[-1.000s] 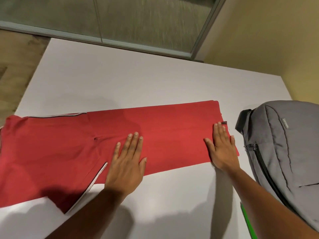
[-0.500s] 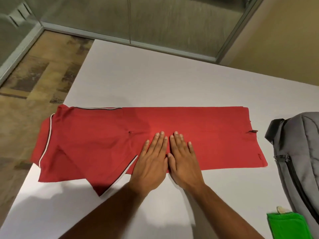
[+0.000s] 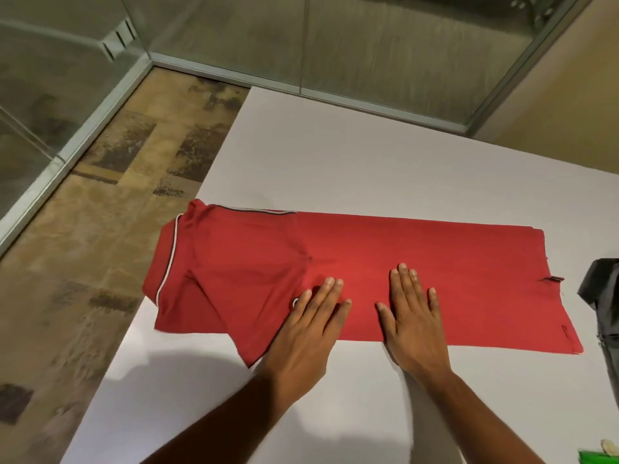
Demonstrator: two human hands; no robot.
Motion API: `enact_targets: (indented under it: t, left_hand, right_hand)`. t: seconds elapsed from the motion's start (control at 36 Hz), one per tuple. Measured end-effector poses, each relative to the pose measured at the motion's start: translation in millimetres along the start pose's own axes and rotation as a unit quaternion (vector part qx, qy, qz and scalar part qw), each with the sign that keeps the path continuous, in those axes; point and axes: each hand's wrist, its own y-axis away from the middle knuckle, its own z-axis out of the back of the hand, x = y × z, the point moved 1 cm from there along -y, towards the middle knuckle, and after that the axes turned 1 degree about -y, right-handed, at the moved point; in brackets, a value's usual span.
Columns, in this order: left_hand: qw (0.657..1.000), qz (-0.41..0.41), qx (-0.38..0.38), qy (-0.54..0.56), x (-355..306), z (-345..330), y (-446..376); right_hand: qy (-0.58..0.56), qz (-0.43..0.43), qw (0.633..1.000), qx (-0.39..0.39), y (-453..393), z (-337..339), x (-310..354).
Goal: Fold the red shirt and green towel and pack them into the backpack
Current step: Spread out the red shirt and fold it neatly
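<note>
- where the white table [image 3: 368,169] fills the head view, the red shirt [image 3: 435,262], a polo with a collar, lies flat across it as a long band folded lengthwise, collar end to the left and hem end to the right.
- collar [image 3: 167,262]: edged with a white and dark stripe, lying at the table's left edge.
- sleeve [image 3: 254,316]: folded over the body, its point reaching past the band's near edge toward the camera.
- left hand [image 3: 308,333]: flat, palm down, fingers straight and a little spread, pressing on the shirt where the sleeve meets the body; it holds nothing.
- right hand [image 3: 412,316]: flat, palm down, fingers straight and spread wide, pressing on the shirt's middle just right of the left hand; the two hands are apart, and this one also holds nothing.
- backpack [image 3: 603,296]: dark grey, cut off by the right edge of the frame, standing on the table near the shirt's hem end without touching it; whether it is zipped cannot be told.
- green towel [image 3: 599,458]: only a corner shows at the lower right, on the table near the backpack and well apart from the shirt.
- floor [image 3: 100,229]: mottled brown carpet left of the table.
- glass partition [image 3: 385,45]: framed in metal, running behind the table's far edge.
</note>
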Motion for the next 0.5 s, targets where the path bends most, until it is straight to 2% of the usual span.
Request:
enact_targets:
  t: [0.06, 0.11, 0.25, 0.36, 0.5]
  left_hand:
    - [0.999, 0.039, -0.006, 0.01, 5, 6, 10]
    - [0.995, 0.089, -0.017, 0.036, 12, 9, 17]
    - [0.982, 0.167, -0.037, 0.084, 30, 9, 31]
    - [0.982, 0.159, -0.069, 0.079, 39, 8, 39]
    - [0.978, 0.138, -0.11, 0.115, 48, 16, 54]
  right_hand:
    - [-0.024, -0.012, 0.999, -0.019, 1, 0, 12]
    - [-0.041, 0.018, 0.998, -0.039, 4, 1, 31]
    - [-0.08, 0.196, 0.976, -0.057, 4, -4, 85]
    - [-0.045, 0.307, 0.949, -0.047, -7, -9, 105]
    - [-0.049, 0.336, 0.94, 0.021, -32, 14, 118]
